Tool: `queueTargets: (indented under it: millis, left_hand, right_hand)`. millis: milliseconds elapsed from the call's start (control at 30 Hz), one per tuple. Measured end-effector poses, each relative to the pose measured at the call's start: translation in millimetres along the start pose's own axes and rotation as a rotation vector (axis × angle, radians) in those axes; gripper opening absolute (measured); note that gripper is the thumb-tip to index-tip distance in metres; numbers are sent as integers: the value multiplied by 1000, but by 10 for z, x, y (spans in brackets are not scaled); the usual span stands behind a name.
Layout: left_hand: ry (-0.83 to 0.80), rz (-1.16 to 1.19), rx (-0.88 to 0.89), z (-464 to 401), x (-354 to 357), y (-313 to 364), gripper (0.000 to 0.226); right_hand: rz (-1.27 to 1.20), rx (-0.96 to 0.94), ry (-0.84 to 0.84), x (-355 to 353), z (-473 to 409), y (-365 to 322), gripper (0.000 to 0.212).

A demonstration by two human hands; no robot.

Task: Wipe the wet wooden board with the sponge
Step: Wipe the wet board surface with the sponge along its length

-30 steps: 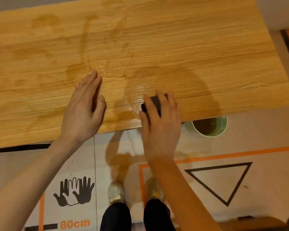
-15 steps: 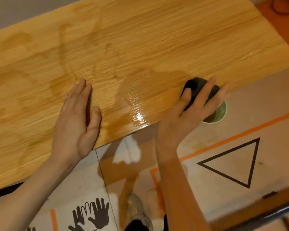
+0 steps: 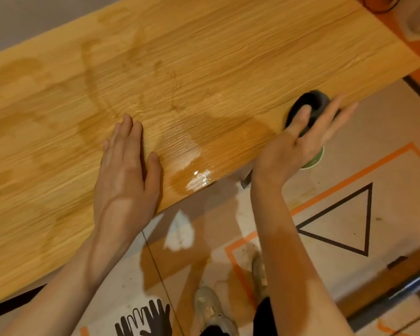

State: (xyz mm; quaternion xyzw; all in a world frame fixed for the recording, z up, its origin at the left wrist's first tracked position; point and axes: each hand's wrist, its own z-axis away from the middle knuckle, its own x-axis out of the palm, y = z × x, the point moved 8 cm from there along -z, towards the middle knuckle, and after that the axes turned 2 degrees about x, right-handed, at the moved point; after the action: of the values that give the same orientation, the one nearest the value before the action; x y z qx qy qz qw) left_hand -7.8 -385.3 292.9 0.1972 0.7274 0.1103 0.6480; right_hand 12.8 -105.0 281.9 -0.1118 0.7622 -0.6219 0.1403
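The right hand (image 3: pixel 298 144), clamped on the sponge (image 3: pixel 309 107) at the board (image 3: pixel 204 69) edge, risks pushing water past the cup (image 3: pixel 314 161) just below that edge.

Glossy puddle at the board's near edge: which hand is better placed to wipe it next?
Right. The right hand already grips the dark sponge at that edge, beside the puddle; the left hand lies flat and empty on the wooden board.

A single head-worn view looks steeply down, close over the wooden board's (image 3: pixel 204 69) near edge. The board runs tilted across the frame, floor (image 3: pixel 386 190) below.
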Motion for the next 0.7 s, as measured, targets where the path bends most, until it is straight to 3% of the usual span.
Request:
queueTargets:
  millis: [100,200,267,333,500,600,700]
  left_hand:
    - [-20,10,-4,0,43,11,57]
    - [-13,19,16,-4,12,25,56]
    - [-7,25,25,-8,4,38,54]
    - [-7,60,30,-6,-16,67,54]
    - [-73,138,33,-1,-157,-116,52]
    - [-44,60,15,-41,-338,-421,51]
    - [-22,4,-38,-89,-449,-698,51]
  right_hand:
    - [17,19,-242,39,691,-125,50]
    - [77,-132,-548,27,1410,-274,50]
    - [140,-243,-661,50,1341,-265,48]
    - [217,-292,-639,61,964,-168,46]
    - [233,-164,-458,10,372,-106,36]
    - [270,-260,-626,63,1097,-266,36]
    - [364,-524,-866,114,1897,-467,39]
